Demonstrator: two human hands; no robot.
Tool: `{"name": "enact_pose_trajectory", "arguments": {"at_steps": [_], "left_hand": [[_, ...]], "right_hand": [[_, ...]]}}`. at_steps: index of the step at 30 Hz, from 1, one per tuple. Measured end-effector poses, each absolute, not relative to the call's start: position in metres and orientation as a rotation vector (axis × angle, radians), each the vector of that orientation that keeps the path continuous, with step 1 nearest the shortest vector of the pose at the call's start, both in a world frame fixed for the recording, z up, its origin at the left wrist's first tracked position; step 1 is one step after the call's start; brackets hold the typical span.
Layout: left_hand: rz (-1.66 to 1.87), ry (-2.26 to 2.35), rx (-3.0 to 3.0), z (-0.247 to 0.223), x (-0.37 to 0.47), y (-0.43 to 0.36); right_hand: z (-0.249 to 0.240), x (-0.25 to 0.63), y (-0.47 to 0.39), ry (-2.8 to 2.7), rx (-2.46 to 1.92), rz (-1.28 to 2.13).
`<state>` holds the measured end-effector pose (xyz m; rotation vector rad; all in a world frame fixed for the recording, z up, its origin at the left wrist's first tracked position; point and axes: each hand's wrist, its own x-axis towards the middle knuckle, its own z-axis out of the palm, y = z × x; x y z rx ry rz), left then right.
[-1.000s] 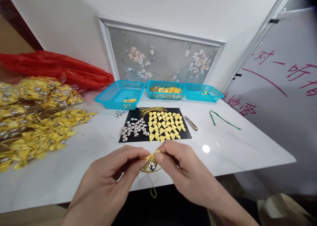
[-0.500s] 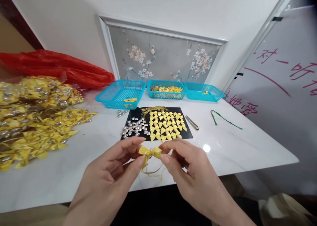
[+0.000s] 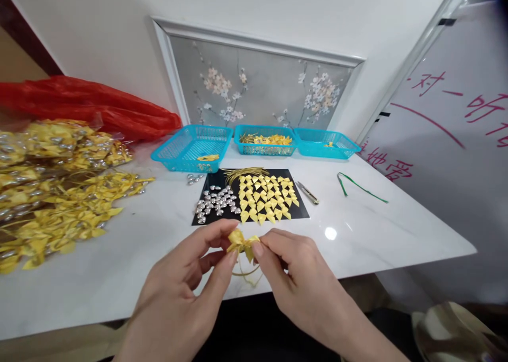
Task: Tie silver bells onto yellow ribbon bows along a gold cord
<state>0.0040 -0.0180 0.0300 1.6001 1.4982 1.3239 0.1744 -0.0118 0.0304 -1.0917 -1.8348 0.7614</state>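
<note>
The bow [image 3: 238,240] was pinched at one side by the left hand [image 3: 186,282] and at the other by the right hand [image 3: 301,277], near the mat [image 3: 300,213], where bells [image 3: 219,212] and more bows [image 3: 263,196] were spread. A cord [image 3: 246,273] was seen below it.

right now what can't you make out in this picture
Head view:
Glossy yellow ribbon bow: edges partly hidden by the pinching fingers
Small shiny silver beads: too tiny to count
Red translucent bag: cut off by left edge
White board with red handwriting: cut off by right edge
</note>
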Motion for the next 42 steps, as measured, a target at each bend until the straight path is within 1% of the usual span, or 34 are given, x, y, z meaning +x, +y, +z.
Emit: {"name": "enact_pose_trajectory", "arguments": {"at_steps": [6, 9, 11, 16, 20, 28, 32, 38, 42], "left_hand": [[1.261, 1.558, 1.703, 0.035, 0.007, -0.018], [1.261, 1.543, 1.659, 0.037, 0.005, -0.016], [1.231, 1.500, 1.577, 0.035, 0.001, -0.015], [1.237, 1.374, 1.349, 0.027, -0.009, -0.012], [1.247, 1.288, 1.291, 0.027, -0.008, -0.012], [1.307, 1.371, 1.333, 0.039, 0.005, -0.012], [1.305, 1.345, 1.375, 0.037, 0.003, -0.016], [1.304, 1.430, 1.579, 0.041, 0.006, -0.019], [1.307, 1.416, 1.773, 0.044, 0.011, -0.018]], "right_hand": [[0.031, 0.172, -0.011, -1.816, -1.082, 0.785], [0.030, 0.179, -0.010, -1.811, -1.096, 0.875], [0.028, 0.185, -0.007, -1.775, -1.084, 0.866], [0.020, 0.192, -0.003, -1.815, -0.946, 0.516], [0.014, 0.182, -0.006, -1.873, -0.830, 0.263], [0.016, 0.173, -0.009, -1.792, -0.811, 0.002], [0.016, 0.175, -0.009, -1.862, -0.781, 0.029], [0.020, 0.172, -0.008, -1.798, -0.794, 0.288], [0.023, 0.170, -0.009, -1.811, -0.777, 0.271]]}}
